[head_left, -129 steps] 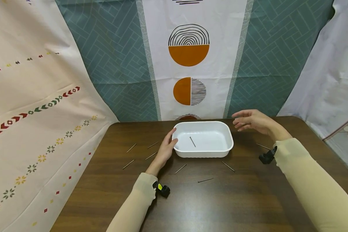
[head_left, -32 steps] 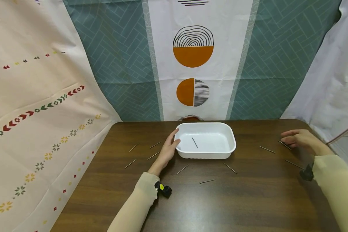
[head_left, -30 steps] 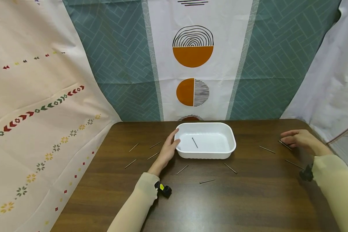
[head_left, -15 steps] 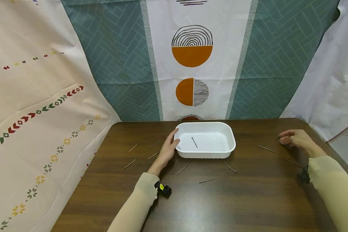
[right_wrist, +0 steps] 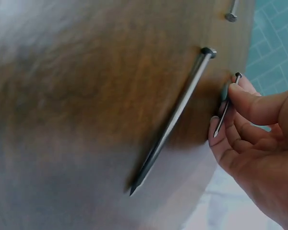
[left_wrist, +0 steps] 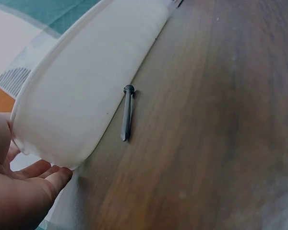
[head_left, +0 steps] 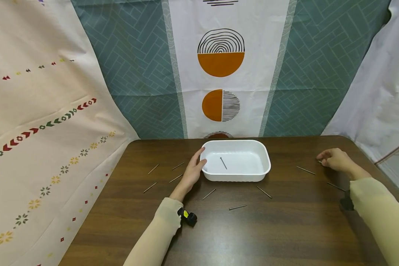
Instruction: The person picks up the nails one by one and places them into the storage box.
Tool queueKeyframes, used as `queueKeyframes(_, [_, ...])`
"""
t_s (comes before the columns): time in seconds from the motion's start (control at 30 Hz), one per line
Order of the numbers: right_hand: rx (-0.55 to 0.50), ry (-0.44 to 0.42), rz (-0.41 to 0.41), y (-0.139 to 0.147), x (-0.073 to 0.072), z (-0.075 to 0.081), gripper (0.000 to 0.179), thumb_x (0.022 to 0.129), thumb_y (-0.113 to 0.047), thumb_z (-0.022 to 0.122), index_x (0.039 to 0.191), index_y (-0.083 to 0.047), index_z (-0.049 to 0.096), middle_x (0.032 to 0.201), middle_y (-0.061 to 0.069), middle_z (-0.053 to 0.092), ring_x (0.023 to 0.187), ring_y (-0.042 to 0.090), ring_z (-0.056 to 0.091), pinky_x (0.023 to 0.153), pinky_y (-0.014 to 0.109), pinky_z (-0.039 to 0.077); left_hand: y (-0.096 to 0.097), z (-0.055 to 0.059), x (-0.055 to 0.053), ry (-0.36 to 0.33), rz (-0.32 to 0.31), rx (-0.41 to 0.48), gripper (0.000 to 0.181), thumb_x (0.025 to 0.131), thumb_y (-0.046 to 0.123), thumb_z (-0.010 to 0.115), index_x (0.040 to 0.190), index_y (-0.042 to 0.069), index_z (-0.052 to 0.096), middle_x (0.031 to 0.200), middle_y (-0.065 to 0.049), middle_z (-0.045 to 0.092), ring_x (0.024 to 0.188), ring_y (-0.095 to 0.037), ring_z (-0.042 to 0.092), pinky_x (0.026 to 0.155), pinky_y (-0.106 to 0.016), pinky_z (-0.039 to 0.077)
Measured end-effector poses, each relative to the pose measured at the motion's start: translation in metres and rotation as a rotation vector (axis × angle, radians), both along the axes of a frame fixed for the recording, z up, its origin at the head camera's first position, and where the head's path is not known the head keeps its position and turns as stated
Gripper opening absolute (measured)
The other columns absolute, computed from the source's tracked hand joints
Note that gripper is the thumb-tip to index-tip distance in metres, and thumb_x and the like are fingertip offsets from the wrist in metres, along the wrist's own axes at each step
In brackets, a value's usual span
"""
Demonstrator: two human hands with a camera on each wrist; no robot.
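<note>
Nail [right_wrist: 221, 120] first: it's pinched between the thumb and fingertips of the right hand [head_left: 336, 159], well off to the right of the white tray [head_left: 234, 177]. Head and pointed tip can both be seen poking out of the grip in the right wrist view. Whether it's lifted clear of the table [head_left: 286, 229] can't really be told, though.

The white tray itself is held at its left end by the left hand [head_left: 191, 173] — thumb spread apart from the fingers, fingertips set against the outer wall. One loose nail [head_left: 223, 163] is contained in it, lying at a slant left of the tray's middle.

More are scattered around the tray. Four side nails [head_left: 149, 187] are spread out to its left, two front nails [head_left: 237, 207] are laid in front of it, and a corner nail [head_left: 264, 192] is found just off its front right corner. Two far nails [head_left: 306, 170] are seen further out to its right, near the right hand.

Behind the tray a patterned cloth [head_left: 221, 66] is hung — teal at the sides, white down the centre, printed with orange shapes.
</note>
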State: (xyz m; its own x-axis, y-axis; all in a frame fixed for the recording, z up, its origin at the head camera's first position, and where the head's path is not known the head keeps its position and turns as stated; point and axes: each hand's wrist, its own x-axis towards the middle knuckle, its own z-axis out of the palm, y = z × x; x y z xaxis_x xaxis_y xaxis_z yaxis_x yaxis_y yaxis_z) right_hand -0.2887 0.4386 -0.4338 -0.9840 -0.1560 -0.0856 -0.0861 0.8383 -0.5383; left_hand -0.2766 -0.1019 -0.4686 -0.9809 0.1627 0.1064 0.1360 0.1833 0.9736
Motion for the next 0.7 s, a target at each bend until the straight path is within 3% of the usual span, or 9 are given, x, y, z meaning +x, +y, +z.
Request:
queueKeyframes(0.1, [-0.059,-0.043,-0.007,0.002,0.0,0.002,0.028,0.095,0.006,0.058,0.118,0.022,0.06,0.097,0.024,0.07,0.076,0.021,0.06,0.062,0.032,0.053,0.0,-0.001,0.001,0.001,-0.001,-0.002,0.054,0.11,0.016,0.05,0.162,0.016,0.037,0.17,-0.006,0.029,0.158,-0.028,0.019,0.127,-0.048,0.019])
queueKeyframes(0.17, [-0.109,-0.067,-0.018,0.002,0.001,0.005,0.03,0.097,0.005,0.057,0.121,0.024,0.057,0.093,0.017,0.069,0.074,0.015,0.059,0.061,0.03,0.054,0.001,-0.001,0.001,-0.004,-0.001,-0.005,0.055,0.11,0.017,0.05,0.163,0.018,0.037,0.17,-0.005,0.028,0.158,-0.027,0.019,0.127,-0.047,0.019])
queueKeyframes(0.43, [-0.218,-0.11,-0.056,0.001,0.004,0.014,0.04,0.1,0.0,0.06,0.13,0.026,0.05,0.097,0.01,0.07,0.077,0.009,0.063,0.068,0.03,0.059,0.0,-0.001,0.001,0.0,-0.005,0.007,0.054,0.109,0.015,0.049,0.162,0.015,0.037,0.17,-0.008,0.028,0.158,-0.028,0.019,0.127,-0.048,0.019])
queueKeyframes(0.7, [-0.251,-0.111,-0.078,-0.003,0.003,0.018,0.041,0.099,0.0,0.063,0.129,0.025,0.051,0.094,0.009,0.073,0.074,0.016,0.067,0.067,0.033,0.059,-0.001,-0.002,0.0,0.002,-0.006,0.005,0.054,0.11,0.016,0.049,0.162,0.016,0.037,0.17,-0.008,0.028,0.158,-0.029,0.019,0.127,-0.05,0.018])
